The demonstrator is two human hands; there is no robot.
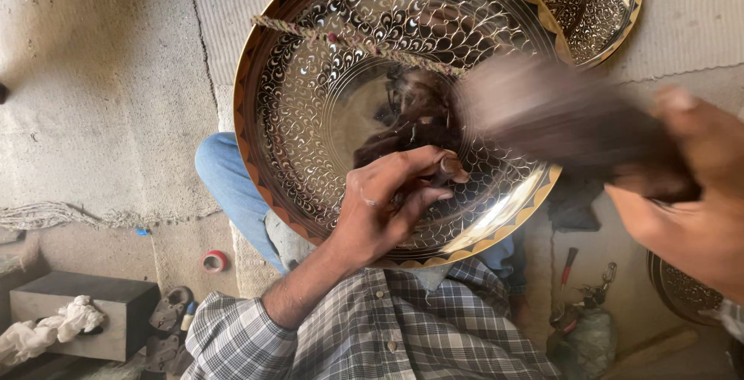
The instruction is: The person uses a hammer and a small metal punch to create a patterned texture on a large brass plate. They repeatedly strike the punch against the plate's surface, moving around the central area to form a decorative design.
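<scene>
Far left: grey block [93, 310] is sitting on the floor with a white rag [46, 330] draped over it; a padlock [170, 308] is lying just beside it. A red tape roll [215, 261] is lying on the carpet [101, 101], near our blue-jeaned knee [232, 178].

Centre: we're propping the big engraved metal tray [310, 93] tilted on our lap, polished dark face with fine scale pattern, gold rim. A braided cord [349, 41] is running across its upper part.

Our left hand [387, 202] is resting on the tray's lower centre, fingers [418, 165] pinched closed around a small punch tool [449, 168], tip touching the tray face.

Right: our right hand [690, 202] is gripping a dark wooden mallet [558, 120], fingers wrapped shut on the handle. Mallet is motion-blurred, head just above the punch; we can't tell whether they're touching.

Top right: a second engraved tray [597, 0] is lying behind the first, partly covered by it. Bottom right: a red-handled tool [567, 264] and a bundle of small tools are lying on the floor; the edge of a third patterned piece [682, 291] is showing under our right wrist.
</scene>
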